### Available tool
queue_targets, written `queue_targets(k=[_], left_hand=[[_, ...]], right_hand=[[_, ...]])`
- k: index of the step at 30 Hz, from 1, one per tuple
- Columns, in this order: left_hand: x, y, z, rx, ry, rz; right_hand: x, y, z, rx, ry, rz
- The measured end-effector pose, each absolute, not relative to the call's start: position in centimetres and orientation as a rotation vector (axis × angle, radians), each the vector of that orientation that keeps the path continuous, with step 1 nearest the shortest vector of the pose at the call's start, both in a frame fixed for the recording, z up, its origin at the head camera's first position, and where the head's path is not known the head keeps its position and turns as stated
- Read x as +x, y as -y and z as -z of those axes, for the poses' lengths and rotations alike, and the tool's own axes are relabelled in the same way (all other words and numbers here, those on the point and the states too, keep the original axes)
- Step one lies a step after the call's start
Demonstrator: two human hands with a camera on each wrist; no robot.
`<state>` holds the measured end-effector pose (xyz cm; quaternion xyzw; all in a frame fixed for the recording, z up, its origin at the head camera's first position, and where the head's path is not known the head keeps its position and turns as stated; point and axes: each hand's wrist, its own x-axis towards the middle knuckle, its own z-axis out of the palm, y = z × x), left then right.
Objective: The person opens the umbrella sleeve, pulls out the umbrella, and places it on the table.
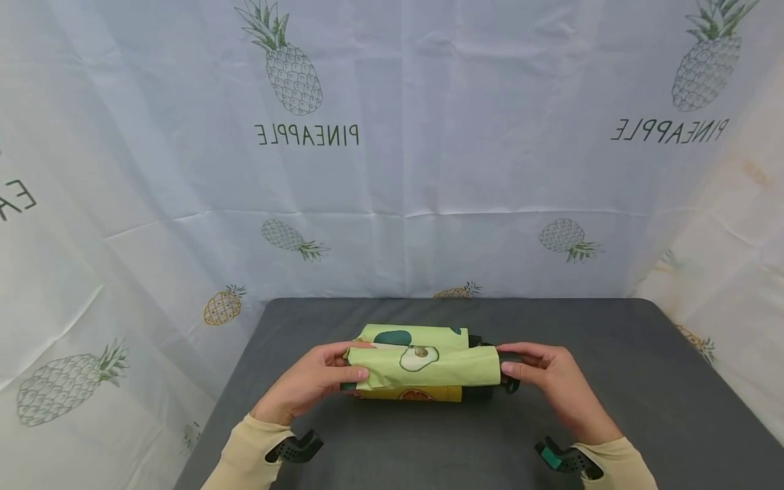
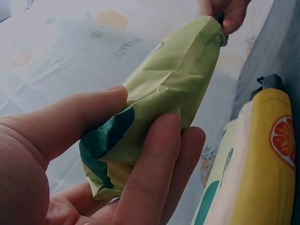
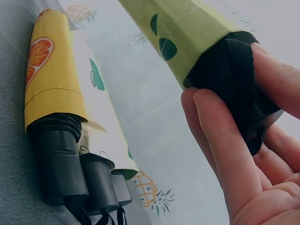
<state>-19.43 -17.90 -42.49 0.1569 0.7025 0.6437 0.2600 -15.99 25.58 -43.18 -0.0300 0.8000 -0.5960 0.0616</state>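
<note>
A folded umbrella in a light green avocado-print sleeve (image 1: 441,369) is held level above the table between both hands. My left hand (image 1: 312,381) grips its left end, thumb on one side and fingers on the other, where the fabric bunches loosely (image 2: 108,154). At the other end, my right hand (image 1: 560,381) holds the black handle (image 3: 229,79) with its wrist strap. Just below lie other folded umbrellas side by side: a yellow one with orange slices (image 2: 267,164), a whitish one (image 2: 239,154) and a green one (image 1: 422,335).
The dark grey table (image 1: 392,449) carries the umbrellas near its middle. A white pineapple-print curtain (image 1: 404,170) hangs behind and along the sides. Black handles (image 3: 58,164) of the lying umbrellas point right.
</note>
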Motion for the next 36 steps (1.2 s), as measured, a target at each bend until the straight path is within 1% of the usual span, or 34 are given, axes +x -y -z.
queue_targets(k=[11,28,36], left_hand=[[-19.3,18.1,42.3,0.413,-1.833,-1.769],[-19.3,18.3,42.2,0.41,-1.824,-1.793],[-19.2,18.3,42.0,0.413,-1.839,-1.791]], right_hand=[[-15.7,-26.7,42.6,-0.162,-2.371,1.899],[-15.9,-27.8,42.6,-0.125,-2.421,1.907],[-16.0,-28.9,42.7,-0.156,-2.385,1.941]])
